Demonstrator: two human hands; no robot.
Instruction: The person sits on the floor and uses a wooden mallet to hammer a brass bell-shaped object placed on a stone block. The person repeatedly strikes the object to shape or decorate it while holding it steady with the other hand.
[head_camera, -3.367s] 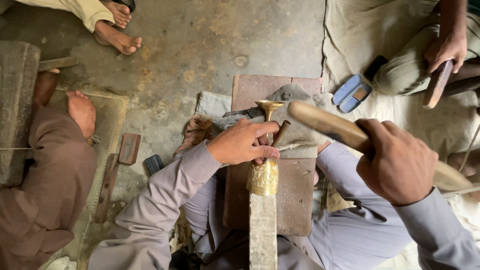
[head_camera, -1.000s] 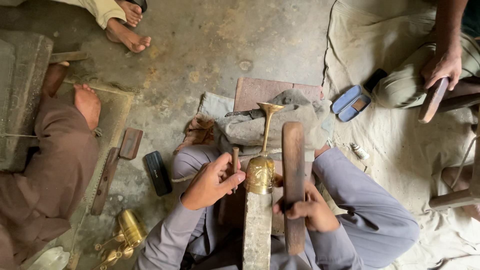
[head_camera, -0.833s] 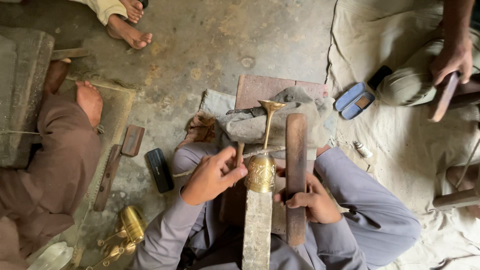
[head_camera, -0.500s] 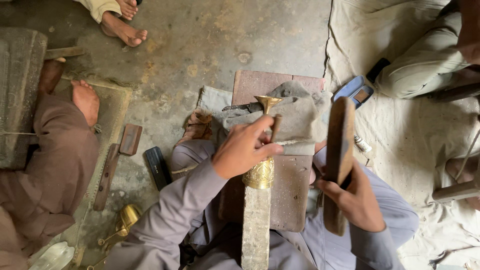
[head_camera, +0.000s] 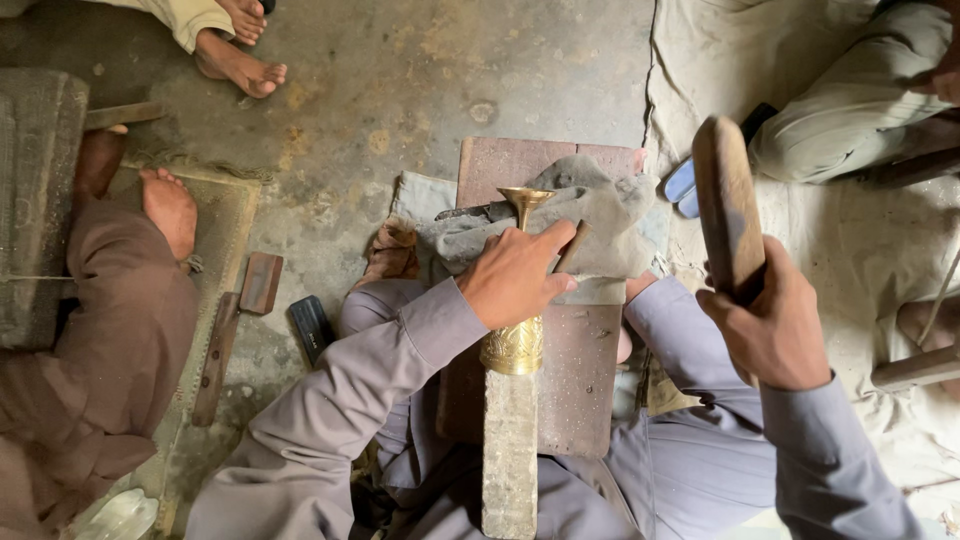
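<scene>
A small brass vase (head_camera: 516, 340) with a flared mouth lies on a long grey bar (head_camera: 509, 455) that runs up between my knees. My left hand (head_camera: 515, 275) rests over the vase's neck and grips a thin wooden-handled punch against it. Out to the right, my right hand (head_camera: 775, 330) is shut on a wooden mallet (head_camera: 728, 205), raised clear of the vase. Under the work lie a reddish wooden board (head_camera: 580, 380) and a crumpled grey cloth (head_camera: 600, 220).
A seated person in brown (head_camera: 95, 340) is at the left, with bare feet near a wooden tool (head_camera: 225, 335). A dark block (head_camera: 311, 325) lies beside my left knee. Another person's leg (head_camera: 850, 100) is at the upper right on pale sacking, near blue sandals (head_camera: 682, 185).
My right hand has swung the mallet up and out to the right, away from the vase. My left hand has shifted up along the vase's neck with the punch.
</scene>
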